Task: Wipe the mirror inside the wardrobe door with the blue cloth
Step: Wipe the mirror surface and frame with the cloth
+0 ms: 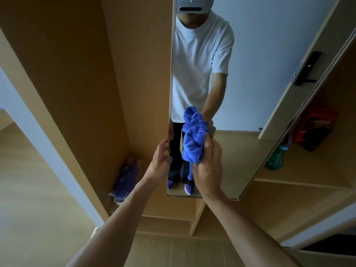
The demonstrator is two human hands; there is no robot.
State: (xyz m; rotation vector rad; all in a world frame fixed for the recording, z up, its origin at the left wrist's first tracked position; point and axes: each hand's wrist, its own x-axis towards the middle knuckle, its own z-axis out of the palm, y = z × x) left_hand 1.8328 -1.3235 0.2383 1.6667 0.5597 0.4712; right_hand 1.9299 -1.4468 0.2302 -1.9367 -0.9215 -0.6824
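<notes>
A tall narrow mirror (250, 93) stands in front of me, fixed inside the wooden wardrobe. My right hand (209, 166) grips a bunched blue cloth (193, 145) and holds it against the lower part of the glass. The cloth's reflection shows just above it. My left hand (160, 162) holds the mirror's left edge, fingers curled round it at about the same height. The glass reflects a person in a white T-shirt and dark trousers.
A purple item in a clear bag (126, 180) lies on the wardrobe floor to the left of the mirror. On shelves to the right sit a green bottle (275, 158) and an orange packet (316, 128). A wooden divider (197, 216) stands below the mirror.
</notes>
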